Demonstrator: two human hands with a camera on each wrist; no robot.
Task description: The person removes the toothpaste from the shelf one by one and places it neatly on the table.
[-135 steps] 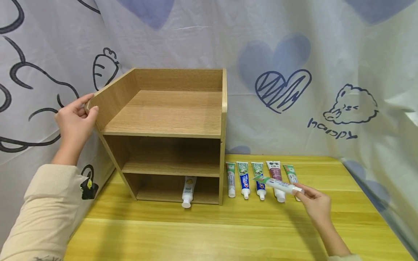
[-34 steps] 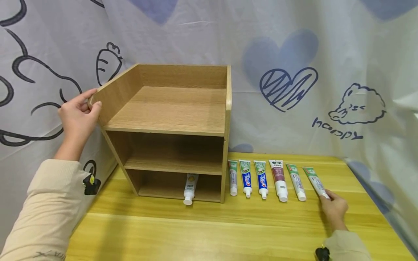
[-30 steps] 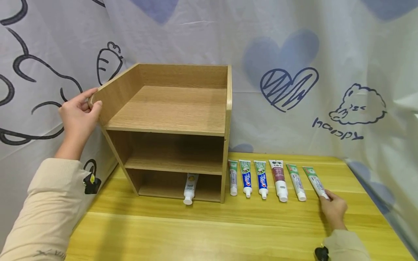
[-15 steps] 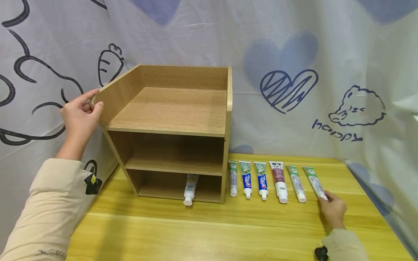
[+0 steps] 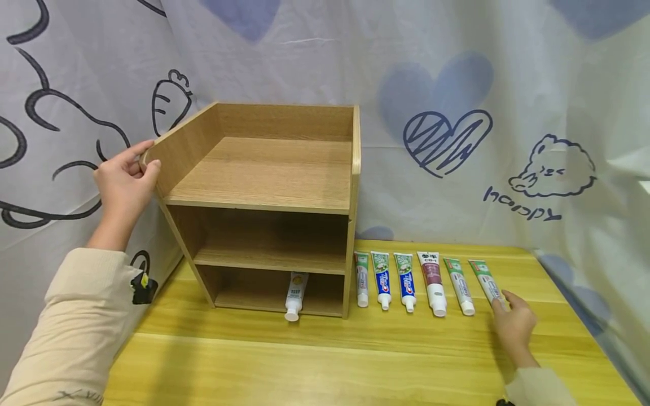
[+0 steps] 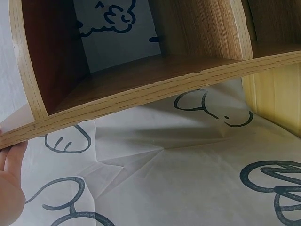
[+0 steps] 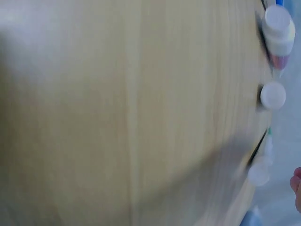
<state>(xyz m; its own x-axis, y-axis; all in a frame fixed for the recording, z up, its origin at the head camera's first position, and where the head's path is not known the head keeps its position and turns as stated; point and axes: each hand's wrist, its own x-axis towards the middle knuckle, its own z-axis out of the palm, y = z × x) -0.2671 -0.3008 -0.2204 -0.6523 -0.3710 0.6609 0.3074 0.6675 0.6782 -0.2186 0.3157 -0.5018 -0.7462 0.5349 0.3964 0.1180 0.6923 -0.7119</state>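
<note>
My left hand [image 5: 124,183] grips the front edge of the left side panel of a wooden shelf unit [image 5: 259,200], thumb inside and fingers outside. In the left wrist view, part of that hand [image 6: 11,183] shows against the panel's edge. My right hand [image 5: 515,324] is just above the cap end of the rightmost green-and-white toothpaste tube [image 5: 486,281], fingers loosened. In the right wrist view its fingertips [image 7: 297,183] stand apart from the white cap [image 7: 258,173]. Another white toothpaste tube [image 5: 295,296] lies in the bottom compartment, its cap sticking out past the front.
Several toothpaste tubes lie in a row right of the unit, caps toward me: a green-and-grey one [image 5: 361,280], two blue-green ones [image 5: 382,282], a maroon-and-white one [image 5: 433,282] and a green-and-white one [image 5: 460,287]. A printed cloth [image 5: 442,214] hangs behind the yellow wooden table [image 5: 315,369].
The right hand carried the green-and-white tube rightward, laid it at the row's right end and has now let go, lifting slightly off its cap. The left hand kept its grip on the shelf unit.
</note>
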